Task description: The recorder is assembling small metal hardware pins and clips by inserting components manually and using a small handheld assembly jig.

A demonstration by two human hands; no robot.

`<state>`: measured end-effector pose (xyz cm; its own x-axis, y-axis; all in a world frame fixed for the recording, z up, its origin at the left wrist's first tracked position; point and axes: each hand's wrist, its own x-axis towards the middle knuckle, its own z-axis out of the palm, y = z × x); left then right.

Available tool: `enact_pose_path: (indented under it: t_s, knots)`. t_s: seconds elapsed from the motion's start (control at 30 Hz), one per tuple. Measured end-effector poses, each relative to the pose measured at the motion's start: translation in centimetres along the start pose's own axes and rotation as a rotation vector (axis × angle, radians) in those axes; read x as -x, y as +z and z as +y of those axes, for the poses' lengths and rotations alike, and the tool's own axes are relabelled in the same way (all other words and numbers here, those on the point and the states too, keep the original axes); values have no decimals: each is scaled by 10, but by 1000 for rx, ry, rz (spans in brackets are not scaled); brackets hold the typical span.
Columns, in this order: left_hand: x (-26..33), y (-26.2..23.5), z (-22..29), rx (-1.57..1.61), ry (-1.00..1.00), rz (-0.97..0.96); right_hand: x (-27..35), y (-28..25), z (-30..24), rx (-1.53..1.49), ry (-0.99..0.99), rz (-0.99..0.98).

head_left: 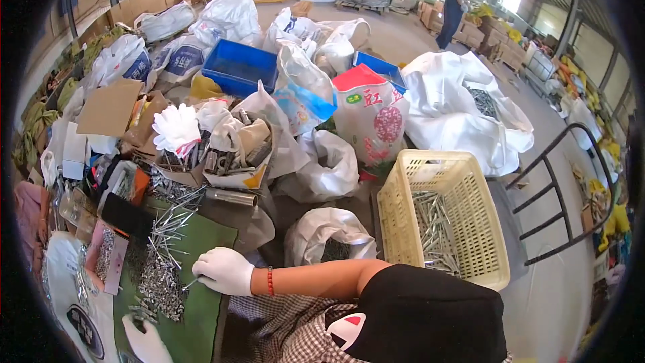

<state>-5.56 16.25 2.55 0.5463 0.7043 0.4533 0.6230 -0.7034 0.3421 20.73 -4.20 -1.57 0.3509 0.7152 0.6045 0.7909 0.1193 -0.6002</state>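
Note:
My right hand (224, 271), in a white glove with a red bead bracelet at the wrist, is closed on a thin metal bolt (191, 284) that sticks out toward the left. Beneath it lies a green work mat (195, 336). My left hand (144, 341), also gloved in white, rests low on the mat with a gap between thumb and finger, and nothing shows in it. Just beyond its fingertips is a heap of small shiny metal parts (161, 289). Long thin metal bolts (169, 228) lie in a loose pile behind that heap.
A dark phone (125, 217) and a pink box of small parts (107, 255) border the mat. White gloves (177, 129) lie on a carton. At right stands a cream crate (494, 228) of long bolts. Sacks (463, 128) and blue bins (240, 64) crowd beyond; a person (457, 3) stands far off.

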Motion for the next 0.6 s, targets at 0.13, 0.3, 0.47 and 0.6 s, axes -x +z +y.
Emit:
enact_pose_path:
  t_s: [0.13,0.3,0.47,0.6]
  knots:
    - [45,-28,140,208,-128,-134,-1,-2,4,12,-7,-24]
    - [83,-1,146,165,38,-90,2,-14,-2,-23,-17,-119]
    - [87,4,147,-21,170,-38,1,-27,-9,235,-230,-360]
    - [89,13,151,-41,146,-14,-3,-24,-18,155,-221,-374]
